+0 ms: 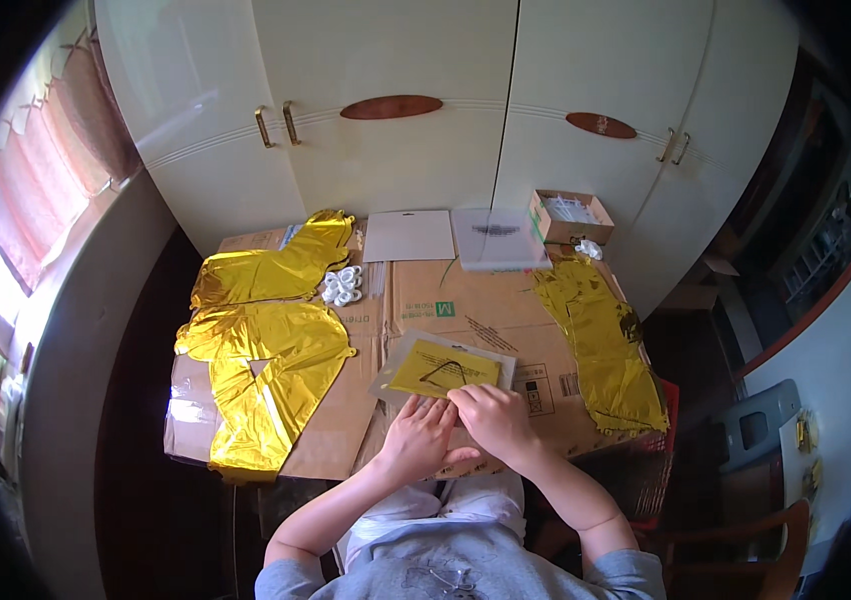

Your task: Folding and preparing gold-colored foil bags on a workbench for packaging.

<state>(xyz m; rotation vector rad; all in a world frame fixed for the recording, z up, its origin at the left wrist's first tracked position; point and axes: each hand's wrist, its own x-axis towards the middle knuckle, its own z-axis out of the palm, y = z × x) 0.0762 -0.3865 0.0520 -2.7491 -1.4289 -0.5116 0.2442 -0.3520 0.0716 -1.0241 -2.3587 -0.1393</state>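
Clear bag [386,381]: gold foil [438,369] inside.
Left hand [420,438]: opened flat, bag's near edge.
Right hand [495,418]: curled at bag, grip unclear.
Far-right box [558,231]: white pieces [574,209].

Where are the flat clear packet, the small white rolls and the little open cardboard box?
Flat clear packet [443,368]: head view, middle of its face.
Small white rolls [343,286]: head view, middle of the cluster.
Little open cardboard box [573,233]: head view, its near wall.

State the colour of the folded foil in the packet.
The folded foil is golden yellow; see the head view.
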